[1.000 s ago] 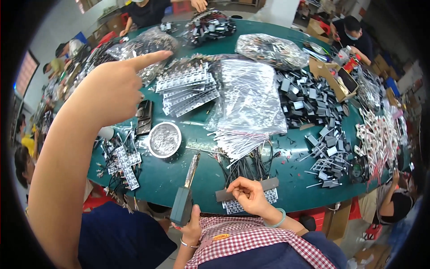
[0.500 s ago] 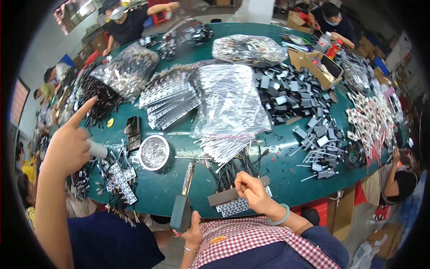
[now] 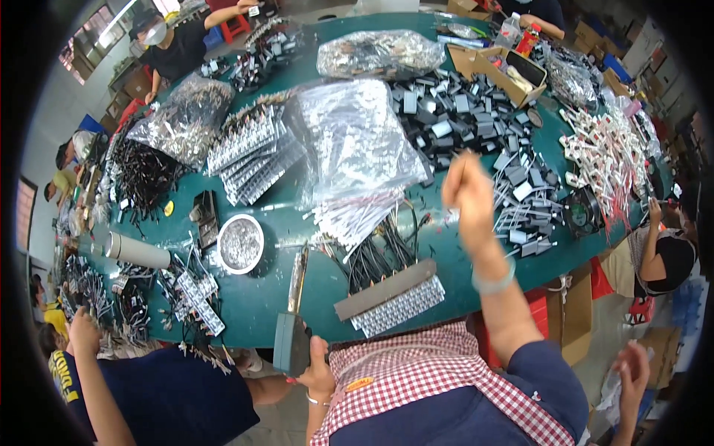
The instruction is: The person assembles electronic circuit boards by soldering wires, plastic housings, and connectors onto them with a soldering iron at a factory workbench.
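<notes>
In my left hand (image 3: 318, 370) is a green soldering gun (image 3: 291, 343), its long metal barrel pointing away over the table's near edge. My right hand (image 3: 470, 195), somewhat blurred, is raised over the right side of the table with its fingers drawn together; whatever they may hold is hidden. Below it lie white-tailed black blocks (image 3: 526, 195). In front of me a grey bar (image 3: 385, 288) rests along a panel of small circuit boards (image 3: 399, 308). Black wires (image 3: 378, 256) run from there to a bundle of white cable ties or leads (image 3: 355, 217) under a clear plastic bag (image 3: 357, 137).
A white round bowl (image 3: 241, 244) of silvery material stands left of the soldering gun, near a pale cylinder (image 3: 138, 250). Circuit-board strips (image 3: 256, 160), a pile of black blocks (image 3: 465, 111) and an open carton (image 3: 506, 73) lie farther off. A co-worker's hand (image 3: 84, 332) is at left.
My right hand has left the grey bar and moved up and right. My left hand keeps hold of the soldering gun. The co-worker's pointing hand at left has dropped, and the view has shifted.
</notes>
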`<control>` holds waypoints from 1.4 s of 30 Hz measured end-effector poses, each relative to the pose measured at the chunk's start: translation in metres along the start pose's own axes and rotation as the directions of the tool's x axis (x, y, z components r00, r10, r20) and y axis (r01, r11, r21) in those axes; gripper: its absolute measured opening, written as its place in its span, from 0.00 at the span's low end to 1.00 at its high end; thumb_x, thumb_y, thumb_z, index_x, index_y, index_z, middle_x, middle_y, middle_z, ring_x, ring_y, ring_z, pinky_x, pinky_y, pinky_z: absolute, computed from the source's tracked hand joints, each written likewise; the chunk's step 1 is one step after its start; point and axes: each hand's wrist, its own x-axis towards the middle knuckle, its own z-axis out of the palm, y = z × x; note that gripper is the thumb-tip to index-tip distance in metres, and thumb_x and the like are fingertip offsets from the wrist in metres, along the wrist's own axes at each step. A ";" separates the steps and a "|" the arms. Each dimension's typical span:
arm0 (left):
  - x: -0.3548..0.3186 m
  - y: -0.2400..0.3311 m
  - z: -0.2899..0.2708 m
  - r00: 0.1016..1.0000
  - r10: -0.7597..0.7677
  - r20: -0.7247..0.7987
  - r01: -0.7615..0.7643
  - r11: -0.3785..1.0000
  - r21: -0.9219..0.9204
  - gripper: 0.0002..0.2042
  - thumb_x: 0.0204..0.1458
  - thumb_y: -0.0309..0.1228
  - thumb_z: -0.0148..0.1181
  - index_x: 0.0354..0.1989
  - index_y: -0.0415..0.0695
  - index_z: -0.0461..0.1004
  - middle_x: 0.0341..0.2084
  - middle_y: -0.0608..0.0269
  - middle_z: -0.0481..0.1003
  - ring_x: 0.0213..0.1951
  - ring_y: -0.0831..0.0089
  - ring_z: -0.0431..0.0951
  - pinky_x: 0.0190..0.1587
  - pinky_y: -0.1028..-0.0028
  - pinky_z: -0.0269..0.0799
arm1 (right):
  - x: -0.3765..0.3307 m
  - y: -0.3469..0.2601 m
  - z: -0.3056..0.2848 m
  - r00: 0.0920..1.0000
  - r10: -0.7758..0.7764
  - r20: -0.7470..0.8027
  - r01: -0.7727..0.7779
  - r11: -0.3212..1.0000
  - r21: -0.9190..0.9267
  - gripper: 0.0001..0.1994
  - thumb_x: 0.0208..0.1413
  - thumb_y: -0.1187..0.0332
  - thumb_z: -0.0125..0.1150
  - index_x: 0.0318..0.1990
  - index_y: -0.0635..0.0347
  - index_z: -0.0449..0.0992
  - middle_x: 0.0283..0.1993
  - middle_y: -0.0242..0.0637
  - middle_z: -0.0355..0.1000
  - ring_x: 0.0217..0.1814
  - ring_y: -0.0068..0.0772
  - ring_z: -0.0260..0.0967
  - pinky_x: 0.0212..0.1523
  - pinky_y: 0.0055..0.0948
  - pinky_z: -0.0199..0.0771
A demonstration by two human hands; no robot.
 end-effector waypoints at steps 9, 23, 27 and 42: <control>-0.017 -0.014 -0.014 0.987 0.155 -0.042 -0.148 0.981 0.125 0.16 0.52 0.20 0.54 0.50 0.32 0.66 0.38 0.58 0.73 0.24 0.79 0.69 0.25 0.77 0.65 | -0.021 -0.018 0.039 0.979 0.130 0.158 -0.157 0.973 0.170 0.04 0.41 0.77 0.36 0.25 0.59 0.59 0.20 0.26 0.52 0.20 0.14 0.44 0.19 0.17 0.42; -0.013 -0.008 -0.027 0.980 0.196 -0.045 -0.179 0.952 0.249 0.13 0.45 0.23 0.65 0.39 0.36 0.73 0.30 0.62 0.74 0.30 0.80 0.73 0.33 0.80 0.69 | -0.123 -0.029 0.107 0.818 0.283 0.501 -0.412 0.895 0.168 0.05 0.40 0.80 0.34 0.23 0.60 0.57 0.23 0.30 0.50 0.21 0.18 0.44 0.22 0.20 0.45; -0.006 -0.019 -0.017 0.983 0.169 -0.078 -0.163 0.983 0.079 0.16 0.47 0.23 0.64 0.43 0.31 0.70 0.33 0.55 0.75 0.33 0.75 0.76 0.36 0.77 0.71 | -0.121 -0.022 0.107 0.867 0.282 0.411 -0.379 0.909 0.175 0.04 0.36 0.80 0.35 0.22 0.60 0.54 0.22 0.28 0.47 0.17 0.16 0.41 0.18 0.18 0.39; 0.019 -0.002 -0.029 0.980 0.177 -0.094 -0.174 0.984 0.042 0.16 0.48 0.22 0.63 0.46 0.33 0.71 0.35 0.61 0.74 0.32 0.81 0.72 0.34 0.81 0.68 | -0.108 -0.015 0.129 0.820 0.345 0.457 -0.470 0.862 0.192 0.04 0.35 0.81 0.35 0.21 0.61 0.53 0.22 0.30 0.47 0.16 0.17 0.40 0.18 0.19 0.39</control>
